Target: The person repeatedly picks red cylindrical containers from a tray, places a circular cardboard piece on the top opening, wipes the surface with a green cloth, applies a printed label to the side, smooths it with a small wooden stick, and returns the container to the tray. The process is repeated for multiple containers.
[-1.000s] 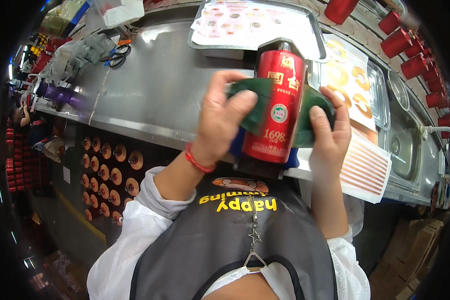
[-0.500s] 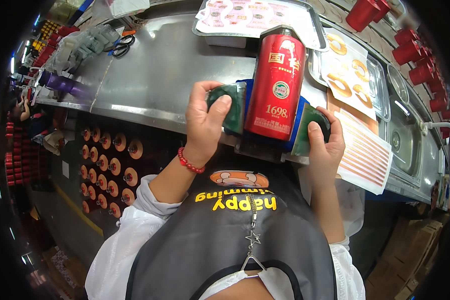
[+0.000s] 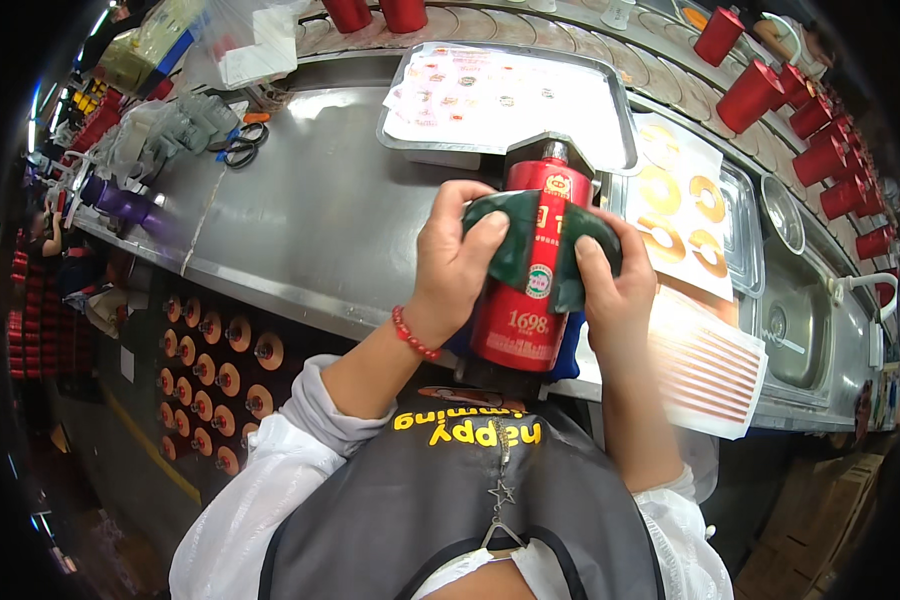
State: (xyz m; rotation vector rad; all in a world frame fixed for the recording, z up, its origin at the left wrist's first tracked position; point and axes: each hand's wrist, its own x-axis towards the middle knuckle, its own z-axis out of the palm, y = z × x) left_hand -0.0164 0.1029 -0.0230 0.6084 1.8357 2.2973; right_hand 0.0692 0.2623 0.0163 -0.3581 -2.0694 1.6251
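Fingers [image 3: 490, 232] of both hands press a dark green cloth [image 3: 530, 250] around the red bottle [image 3: 525, 290], upright at the steel desk [image 3: 310, 220] edge — if the wrapped grip slackens, the glossy bottle could slip floorward.

Bright overhead glare, dark warped rim.

Steel tabletop [image 3: 310, 215] runs across the view. Metal tray [image 3: 610, 110] at the back holds a sheet of small printed stickers. Right of it, a white sheet of gold ring labels [image 3: 685, 200], then a striped orange-and-white sheet [image 3: 710, 365] hanging over the front edge. Scissors [image 3: 238, 150] and grey gloves [image 3: 175, 125] at left. Red cylinders [image 3: 820, 150] line the right rear. Small sink [image 3: 795, 320] far right.
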